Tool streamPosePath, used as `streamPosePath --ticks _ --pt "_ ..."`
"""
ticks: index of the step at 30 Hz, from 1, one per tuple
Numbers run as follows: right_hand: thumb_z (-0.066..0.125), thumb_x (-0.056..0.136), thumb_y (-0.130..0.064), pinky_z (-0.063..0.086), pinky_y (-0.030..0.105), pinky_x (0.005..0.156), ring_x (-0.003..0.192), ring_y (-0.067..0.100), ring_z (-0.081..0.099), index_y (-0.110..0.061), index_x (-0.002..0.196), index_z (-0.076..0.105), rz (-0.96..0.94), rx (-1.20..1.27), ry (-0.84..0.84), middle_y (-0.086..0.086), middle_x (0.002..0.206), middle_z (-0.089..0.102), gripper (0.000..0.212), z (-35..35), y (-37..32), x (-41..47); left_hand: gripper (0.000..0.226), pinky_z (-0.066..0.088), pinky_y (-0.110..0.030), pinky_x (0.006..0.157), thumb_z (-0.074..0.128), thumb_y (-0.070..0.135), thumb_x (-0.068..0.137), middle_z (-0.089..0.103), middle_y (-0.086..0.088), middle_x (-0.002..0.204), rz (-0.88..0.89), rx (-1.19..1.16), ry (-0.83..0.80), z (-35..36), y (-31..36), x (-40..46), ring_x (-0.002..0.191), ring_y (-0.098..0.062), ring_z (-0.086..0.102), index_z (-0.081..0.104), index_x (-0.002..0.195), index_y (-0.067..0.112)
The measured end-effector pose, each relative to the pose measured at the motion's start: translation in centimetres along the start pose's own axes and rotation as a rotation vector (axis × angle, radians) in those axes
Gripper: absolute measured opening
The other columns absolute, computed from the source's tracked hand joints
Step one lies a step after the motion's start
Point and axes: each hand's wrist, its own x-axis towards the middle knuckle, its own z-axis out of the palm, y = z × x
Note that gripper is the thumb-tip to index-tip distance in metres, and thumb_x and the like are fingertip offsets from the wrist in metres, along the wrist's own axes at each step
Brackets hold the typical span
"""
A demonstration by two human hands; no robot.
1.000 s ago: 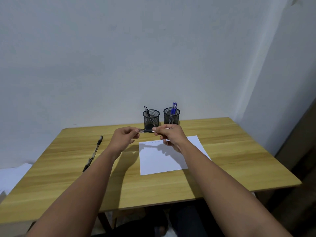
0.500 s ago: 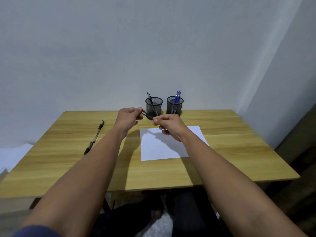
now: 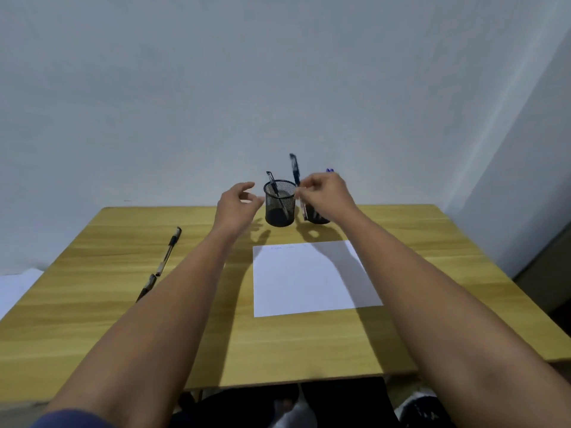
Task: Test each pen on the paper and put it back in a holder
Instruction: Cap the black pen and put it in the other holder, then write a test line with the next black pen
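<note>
Right hand: we see the right hand (image 3: pixel 324 196) pinching a dark capped pen (image 3: pixel 295 168) in its fingers (image 3: pixel 304 190), pen near upright, between the two holders.
Left hand: the left hand (image 3: pixel 236 205) is empty, loosely spread, just left of the left mesh holder (image 3: pixel 279 203).
Left holder: we note one black pen (image 3: pixel 275 188) leaning inside.
Right holder: the right mesh holder (image 3: pixel 315 216) is mostly hidden behind the right hand; a blue pen tip (image 3: pixel 329 170) shows above the knuckles.
Paper: white paper (image 3: pixel 309 279) lies flat on the bench (image 3: pixel 123 304), faint marks along its far edge.
Loose pens: two pens (image 3: pixel 168 251) lie end to end at bench left, well apart from the paper.
</note>
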Motion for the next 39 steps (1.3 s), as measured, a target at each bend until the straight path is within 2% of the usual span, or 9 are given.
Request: streamPosePath --ticks 5,7,10,14,18,24,29,32,39 --pt "0.085 0.089 -0.017 0.06 0.023 0.073 0.068 0.009 0.078 -0.018 0.086 0.076 -0.029 0.101 0.134 -0.003 0.081 0.078 0.01 -0.1 -1.6 5.2 0.092 0.046 -0.031 0.092 0.085 0.034 0.08 0.052 -0.004 0.147 -0.055 0.129 -0.086 3.3 -3.0 2.2 0.116 -0.021 0.057 0.035 0.156 0.022" --pt "0.086 0.088 -0.021 0.061 0.026 0.077 0.075 0.013 0.079 -0.019 0.087 0.077 -0.044 0.053 0.155 -0.002 0.083 0.079 0.009 0.9 -1.5 6.5 0.103 0.043 -0.03 0.095 0.087 0.041 0.076 0.045 -0.004 0.154 -0.07 0.151 -0.091 4.4 -3.8 3.4 0.13 -0.023 0.053 0.029 0.158 0.021" --pt "0.087 0.085 -0.023 0.061 0.03 0.08 0.08 0.017 0.077 -0.02 0.085 0.079 -0.041 -0.037 0.134 -0.003 0.078 0.077 0.009 2.7 -1.1 7.5 0.112 0.044 -0.03 0.098 0.088 0.056 0.065 0.049 -0.001 0.153 -0.056 0.189 -0.089 5.8 -4.9 5.0 0.134 -0.02 0.051 0.032 0.157 0.024" --pt "0.086 0.085 -0.029 0.06 0.033 0.082 0.087 0.019 0.075 -0.018 0.091 0.083 -0.003 -0.225 0.061 -0.001 0.087 0.079 0.013 4.6 -0.1 7.9 0.081 0.055 -0.037 0.093 0.084 0.059 0.061 0.068 0.009 0.127 -0.013 0.161 -0.059 6.9 -5.6 5.9 0.108 -0.011 0.065 0.059 0.132 0.029" --pt "0.084 0.083 -0.033 0.061 0.04 0.086 0.097 0.026 0.075 -0.021 0.092 0.082 0.043 -0.401 -0.016 0.004 0.099 0.081 0.015 5.9 0.5 7.7 0.076 0.059 -0.043 0.083 0.075 0.07 0.057 0.07 0.014 0.117 0.003 0.185 -0.027 7.0 -5.8 5.6 0.097 -0.012 0.069 0.062 0.122 0.032" --pt "0.074 0.093 -0.03 0.058 0.044 0.093 0.105 0.028 0.073 -0.019 0.108 0.082 -0.015 -0.465 0.053 0.003 0.112 0.08 0.021 6.1 -1.5 6.7 0.089 0.056 -0.042 0.092 0.08 0.064 0.069 0.063 0.01 0.133 0.023 0.27 -0.048 4.5 -5.3 4.7 0.111 -0.013 0.062 0.051 0.144 0.028" --pt "0.065 0.093 -0.025 0.059 0.036 0.082 0.097 0.024 0.072 -0.021 0.097 0.081 -0.074 -0.315 0.106 -0.001 0.101 0.08 0.017 8.0 -4.7 5.0 0.055 0.054 -0.039 0.091 0.068 0.057 0.087 0.068 0.011 0.125 0.069 0.413 0.033 -2.8 -5.7 4.4 0.11 -0.01 0.063 0.061 0.134 0.03" --pt "0.066 0.091 -0.023 0.058 0.034 0.077 0.093 0.023 0.071 -0.021 0.09 0.08 -0.07 -0.265 0.038 -0.001 0.094 0.079 0.015 10.1 -5.8 3.6 0.035 0.053 -0.038 0.089 0.064 0.034 0.095 0.067 0.008 0.129 0.067 0.595 0.038 -8.4 -6.7 4.3 0.114 -0.015 0.063 0.064 0.13 0.029" --pt "0.073 0.087 -0.025 0.058 0.031 0.079 0.089 0.022 0.073 -0.022 0.081 0.079 -0.029 -0.239 -0.179 -0.001 0.089 0.079 0.009 16.1 -4.7 0.5 0.044 0.05 -0.038 0.098 0.054 0.011 0.092 0.058 0.007 0.144 0.026 1.011 -0.21 -14.9 -10.2 2.3 0.132 -0.023 0.053 0.067 0.128 0.033"
